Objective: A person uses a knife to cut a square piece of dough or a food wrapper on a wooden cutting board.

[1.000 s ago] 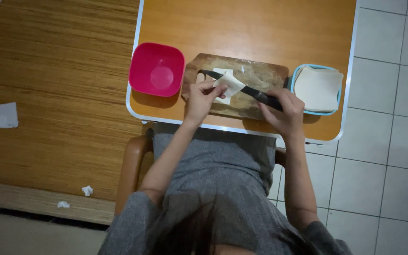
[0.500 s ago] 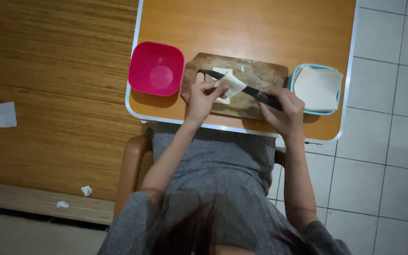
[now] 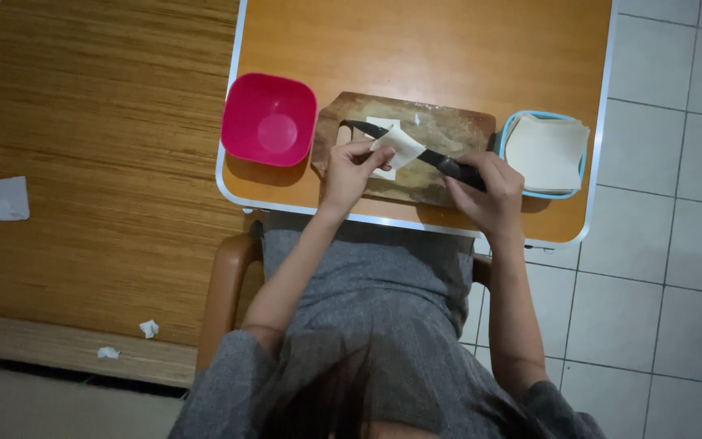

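Head view: nothing has shifted. Your left hand [image 3: 353,165] still pinches the white sheet [image 3: 398,147] mid-frame on the cutting board [image 3: 440,130]; your right hand [image 3: 487,189] stays clenched around the knife [image 3: 416,153].

No packages, labels, signs or screens anywhere in view.
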